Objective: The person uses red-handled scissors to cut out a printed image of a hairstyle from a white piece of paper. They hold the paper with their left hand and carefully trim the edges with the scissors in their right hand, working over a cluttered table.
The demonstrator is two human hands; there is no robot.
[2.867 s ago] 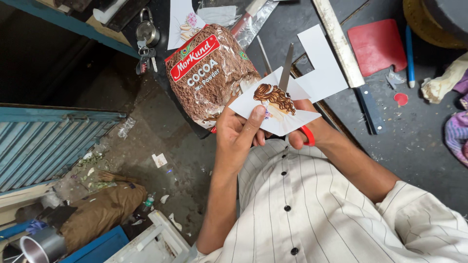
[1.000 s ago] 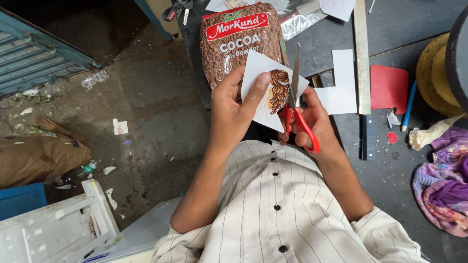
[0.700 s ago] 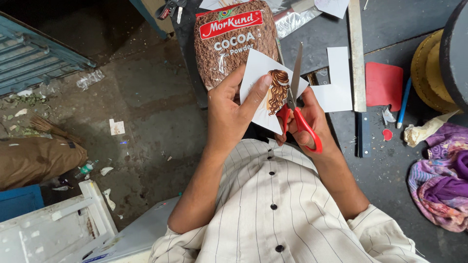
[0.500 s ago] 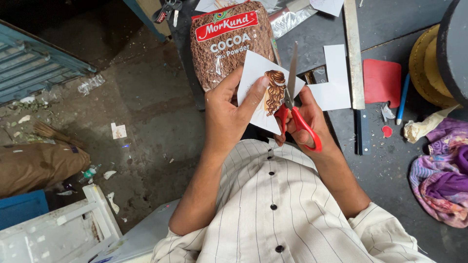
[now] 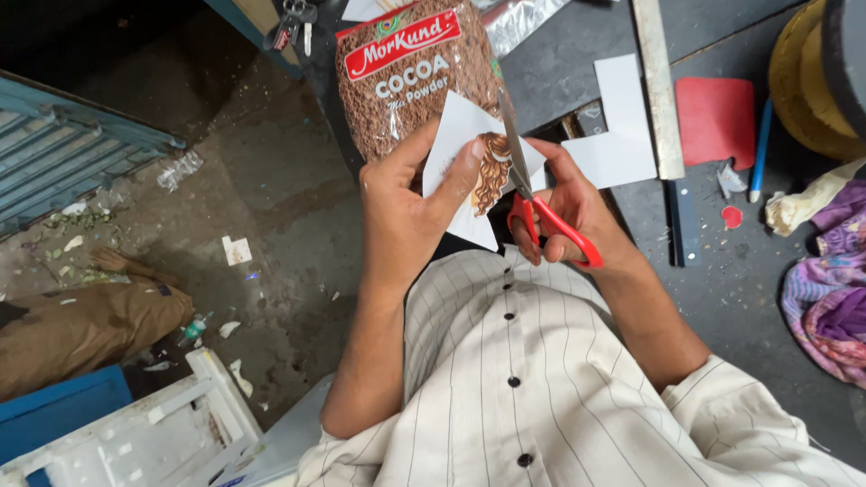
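A white plastic crate point(image 5: 135, 433) and a brown sack point(image 5: 81, 325) sit on the littered floor at far left. Above the striped shirt point(image 5: 559, 397), the left hand point(image 5: 406, 212) pinches a white paper picture point(image 5: 460, 135) of a curly-haired figure, thumb pressed on its face and fingers curled behind. A brown packet of powder point(image 5: 406, 72) lies just beyond on the dark table point(image 5: 722, 298). The right hand point(image 5: 568, 212) is closed through the red handles of scissors point(image 5: 532, 203), blades nearly shut along the picture's right edge. Farther right lie a white paper offcut point(image 5: 622, 126), a metal ruler point(image 5: 658, 86), a red card point(image 5: 717, 108) and purple cloth point(image 5: 830, 298).
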